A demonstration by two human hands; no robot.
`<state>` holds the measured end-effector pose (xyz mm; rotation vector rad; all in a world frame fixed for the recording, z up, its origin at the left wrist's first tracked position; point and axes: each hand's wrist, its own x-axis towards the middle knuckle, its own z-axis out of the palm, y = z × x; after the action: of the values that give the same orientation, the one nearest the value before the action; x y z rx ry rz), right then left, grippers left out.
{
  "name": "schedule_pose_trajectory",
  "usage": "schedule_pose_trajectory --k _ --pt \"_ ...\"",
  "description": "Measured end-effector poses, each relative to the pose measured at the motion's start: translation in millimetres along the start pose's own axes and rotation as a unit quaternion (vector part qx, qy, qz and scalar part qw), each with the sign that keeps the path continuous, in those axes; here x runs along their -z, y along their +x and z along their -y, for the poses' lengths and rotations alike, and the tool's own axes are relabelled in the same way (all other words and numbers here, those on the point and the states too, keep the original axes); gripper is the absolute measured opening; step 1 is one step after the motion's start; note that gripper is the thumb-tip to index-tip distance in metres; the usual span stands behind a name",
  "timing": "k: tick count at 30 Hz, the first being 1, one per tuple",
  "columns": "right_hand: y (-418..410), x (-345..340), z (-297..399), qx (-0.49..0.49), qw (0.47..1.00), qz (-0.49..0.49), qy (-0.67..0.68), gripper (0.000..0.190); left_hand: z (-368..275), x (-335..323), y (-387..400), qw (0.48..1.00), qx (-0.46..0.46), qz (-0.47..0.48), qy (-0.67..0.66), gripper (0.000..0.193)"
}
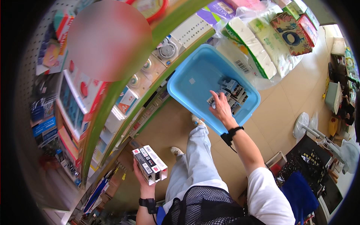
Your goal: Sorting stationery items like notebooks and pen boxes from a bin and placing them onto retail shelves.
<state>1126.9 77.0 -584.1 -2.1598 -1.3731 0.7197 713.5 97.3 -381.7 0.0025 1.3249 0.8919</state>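
A light-blue plastic tub (pixel 194 67) lies ahead of me beside the shelves, with several small boxes (pixel 237 91) grouped at its right end. Over those boxes my right hand (pixel 220 107) reaches in, fingers spread; whether its fingertips touch a box I cannot tell. At lower left my left hand (pixel 143 175) holds small white-and-black cartons (pixel 150 163) from below and the side, apparently two side by side. Both wrists carry a black strap with a small device and cable.
Store shelves (pixel 166 64) with green edges and packaged goods run along my left. Plastic-wrapped tissue packs (pixel 253 47) stand beyond the tub. On the right are a blue cloth-like item (pixel 299 194), a black bag and a metal-legged object. My feet are beside the tub.
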Motion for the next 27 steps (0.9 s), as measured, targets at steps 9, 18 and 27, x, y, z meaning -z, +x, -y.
schedule_pose_trajectory --k 9,18,27 --pt "-166.5 93.9 161.9 0.043 0.99 -0.13 0.013 0.083 -89.4 76.0 -126.3 0.977 0.035 0.115 -0.174 0.046" --pt "-264.8 63.0 310.5 0.09 0.987 -0.129 0.036 0.081 -148.4 249.5 -203.8 0.936 -0.066 0.201 -0.282 0.045" --pt "-377.6 19.6 534.3 0.151 0.962 -0.202 0.108 0.08 -234.0 451.0 -223.5 0.909 -0.078 0.24 -0.333 0.051"
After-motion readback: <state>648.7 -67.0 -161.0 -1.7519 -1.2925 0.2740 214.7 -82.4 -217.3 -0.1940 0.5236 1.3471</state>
